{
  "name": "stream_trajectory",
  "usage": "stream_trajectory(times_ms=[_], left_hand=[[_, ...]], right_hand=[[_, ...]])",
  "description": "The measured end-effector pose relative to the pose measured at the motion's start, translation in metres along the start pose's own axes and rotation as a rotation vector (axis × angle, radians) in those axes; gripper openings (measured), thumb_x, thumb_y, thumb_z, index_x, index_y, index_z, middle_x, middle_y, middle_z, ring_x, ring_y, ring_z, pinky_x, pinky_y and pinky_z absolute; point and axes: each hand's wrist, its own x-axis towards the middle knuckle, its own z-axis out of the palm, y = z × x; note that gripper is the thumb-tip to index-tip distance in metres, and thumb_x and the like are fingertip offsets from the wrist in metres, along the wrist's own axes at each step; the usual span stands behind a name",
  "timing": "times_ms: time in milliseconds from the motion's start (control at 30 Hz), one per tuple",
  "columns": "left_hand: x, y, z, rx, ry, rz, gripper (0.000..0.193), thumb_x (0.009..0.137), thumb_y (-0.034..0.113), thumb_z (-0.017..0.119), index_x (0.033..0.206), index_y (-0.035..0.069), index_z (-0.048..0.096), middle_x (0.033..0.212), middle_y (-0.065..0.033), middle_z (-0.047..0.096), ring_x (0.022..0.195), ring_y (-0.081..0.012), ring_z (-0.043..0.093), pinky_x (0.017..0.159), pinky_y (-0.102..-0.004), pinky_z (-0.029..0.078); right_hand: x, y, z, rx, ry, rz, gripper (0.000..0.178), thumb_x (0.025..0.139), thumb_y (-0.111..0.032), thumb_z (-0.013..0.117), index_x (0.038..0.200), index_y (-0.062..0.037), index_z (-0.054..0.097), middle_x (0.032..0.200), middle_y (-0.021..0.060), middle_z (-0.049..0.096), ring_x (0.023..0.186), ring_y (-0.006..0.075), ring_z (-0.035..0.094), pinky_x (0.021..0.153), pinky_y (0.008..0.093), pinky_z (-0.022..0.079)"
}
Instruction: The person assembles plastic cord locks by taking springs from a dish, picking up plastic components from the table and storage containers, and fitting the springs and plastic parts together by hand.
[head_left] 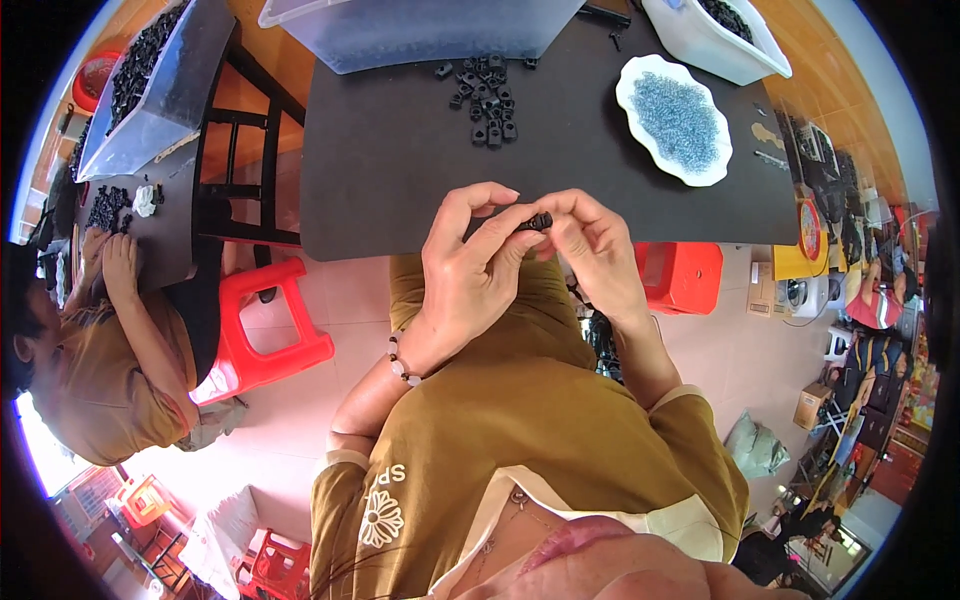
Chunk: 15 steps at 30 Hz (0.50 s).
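Observation:
A small black plastic part (537, 222) sits between my fingertips, just off the near edge of the dark table (400, 170). My left hand (472, 255) pinches it between thumb and fingers. From the other side, the fingertips of my right hand (592, 245) close on its right end. Its finer shape is too small to make out. Beyond my hands, a loose pile of small black plastic parts (487, 105) lies on the table. To the right of the pile stands a white scalloped plate (640, 75) filled with small clear bluish pieces (677, 122).
A translucent bin (410, 35) and a white tub of black parts (715, 45) stand at the table's far side. Red stools (682, 277) are close by. On the left, a co-worker (110, 370) handles black parts at another table, beside a red stool (270, 330).

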Motion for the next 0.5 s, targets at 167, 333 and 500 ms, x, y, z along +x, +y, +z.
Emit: stream_trajectory(times_ms=[167,333,500], left_hand=[[0.004,-0.003,0.004,-0.067,-0.051,-0.009,0.029,0.079,0.0,0.078,0.107,0.005,0.074,0.105,-0.0087,0.061,0.081,-0.0203,0.062,0.071,-0.0313,0.054],[0.011,-0.009,0.0,-0.097,-0.063,-0.094,0.031,0.084,-0.007,0.068,0.113,0.004,0.072,0.104,-0.0085,0.063,0.076,-0.0164,0.062,0.071,-0.0279,0.053],[0.011,-0.029,-0.007,-0.202,-0.079,-0.207,0.034,0.086,-0.012,0.055,0.11,0.004,0.074,0.099,-0.0066,0.067,0.078,-0.0114,0.062,0.072,-0.0244,0.051]], right_hand=[[0.007,-0.006,-0.007,-0.255,0.072,-0.124,0.017,0.098,-0.018,0.067,0.097,-0.0012,0.062,0.089,0.0004,0.062,0.082,0.0052,0.057,0.075,0.0202,0.047],[0.029,-0.034,-0.033,-0.465,0.16,-0.223,0.012,0.097,-0.015,0.066,0.096,-0.0026,0.066,0.082,0.0005,0.066,0.079,0.006,0.061,0.072,0.0213,0.049],[0.096,-0.138,-0.118,-1.074,0.555,-0.619,0.023,0.1,-0.025,0.06,0.101,-0.0054,0.071,0.084,-0.0029,0.07,0.074,0.0016,0.057,0.067,0.0199,0.044]])
